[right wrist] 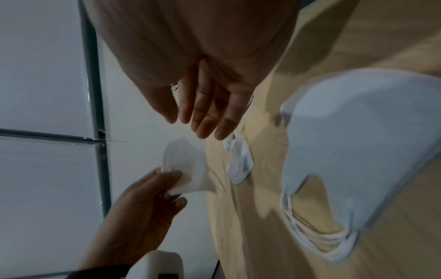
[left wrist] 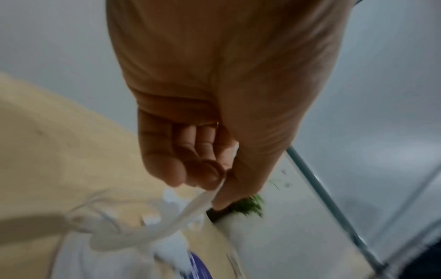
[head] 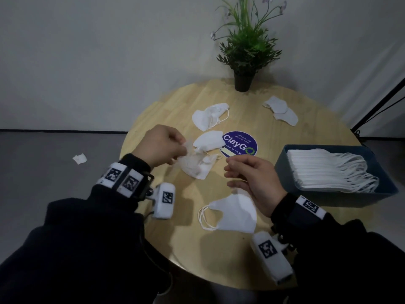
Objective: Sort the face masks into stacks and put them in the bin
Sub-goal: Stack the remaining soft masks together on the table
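Above the table, held mask: your left hand (head: 162, 145) pinches a white mask (head: 195, 165) by its edge, thumb against curled fingers, so it hangs free and can be shaken flat before stacking.
Right hand: your right hand (head: 252, 178) hovers just beside it with fingers loose and nearly straight, holding nothing; I judge it is ready to take the other edge.
Near mask: one flat mask (head: 234, 212) lies below your right palm, ear loops to the left, probably the start of a stack.
Loose masks: others wait at the table centre (head: 208, 140), further back (head: 209, 116) and at the far right (head: 281, 110), well apart, so not yet sorted.
Bin: the blue bin (head: 285, 159) at your right already contains a neat stack (head: 324, 170), loops all on one side.
Around: a round sticker (head: 240, 142), a potted plant (head: 245, 47), the wooden table (head: 219, 255).
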The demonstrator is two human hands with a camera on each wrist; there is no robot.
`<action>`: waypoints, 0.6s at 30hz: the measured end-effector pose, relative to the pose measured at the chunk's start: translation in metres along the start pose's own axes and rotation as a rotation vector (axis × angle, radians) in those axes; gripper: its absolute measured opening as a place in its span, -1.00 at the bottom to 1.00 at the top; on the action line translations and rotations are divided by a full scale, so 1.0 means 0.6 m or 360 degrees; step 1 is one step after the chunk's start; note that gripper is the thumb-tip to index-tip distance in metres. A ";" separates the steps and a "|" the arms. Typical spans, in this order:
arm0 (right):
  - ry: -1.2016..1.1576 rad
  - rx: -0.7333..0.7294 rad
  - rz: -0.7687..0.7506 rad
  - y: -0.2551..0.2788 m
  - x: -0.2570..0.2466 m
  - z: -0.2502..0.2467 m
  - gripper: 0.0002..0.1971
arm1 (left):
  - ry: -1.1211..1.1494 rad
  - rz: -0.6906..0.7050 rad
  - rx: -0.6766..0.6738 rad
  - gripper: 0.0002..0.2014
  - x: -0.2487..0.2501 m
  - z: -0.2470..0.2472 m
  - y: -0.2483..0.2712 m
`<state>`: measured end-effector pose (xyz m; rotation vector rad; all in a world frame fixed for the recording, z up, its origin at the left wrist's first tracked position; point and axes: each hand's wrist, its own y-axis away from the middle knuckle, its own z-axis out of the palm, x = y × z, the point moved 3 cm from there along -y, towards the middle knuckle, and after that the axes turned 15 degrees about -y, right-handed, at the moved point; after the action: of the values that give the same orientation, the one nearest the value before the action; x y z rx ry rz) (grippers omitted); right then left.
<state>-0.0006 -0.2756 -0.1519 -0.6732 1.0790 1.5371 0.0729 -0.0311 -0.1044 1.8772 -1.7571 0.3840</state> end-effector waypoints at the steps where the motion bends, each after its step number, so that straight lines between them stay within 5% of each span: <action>1: -0.0042 -0.0049 -0.0005 0.002 0.000 0.007 -0.81 | 0.0016 0.0106 0.0001 -0.87 0.024 0.016 0.017; 5: -0.0197 -0.0158 0.0074 0.010 0.003 0.027 -0.74 | 0.0011 0.0605 -0.0249 -0.87 0.103 0.087 0.076; 8: -0.0101 0.0114 -0.0093 0.006 -0.005 0.007 -0.84 | 0.0032 0.0797 -0.0568 -0.89 0.115 0.096 0.080; 11: -0.0045 0.0288 -0.0084 0.000 -0.015 -0.021 -0.85 | 0.0199 0.0479 -0.0273 -0.88 0.071 0.063 0.023; 14: -0.0076 0.0301 -0.0047 0.006 -0.024 -0.030 -0.85 | -0.0330 0.0126 0.0093 -0.87 0.002 0.045 -0.039; 18: -0.0176 0.0289 -0.0044 0.011 -0.029 -0.032 -0.78 | -0.0967 -0.0105 -0.0202 -0.47 -0.056 0.091 -0.058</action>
<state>-0.0048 -0.3008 -0.1433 -0.4712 1.1051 1.4160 0.0950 -0.0336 -0.1739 2.0864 -2.0180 -0.3584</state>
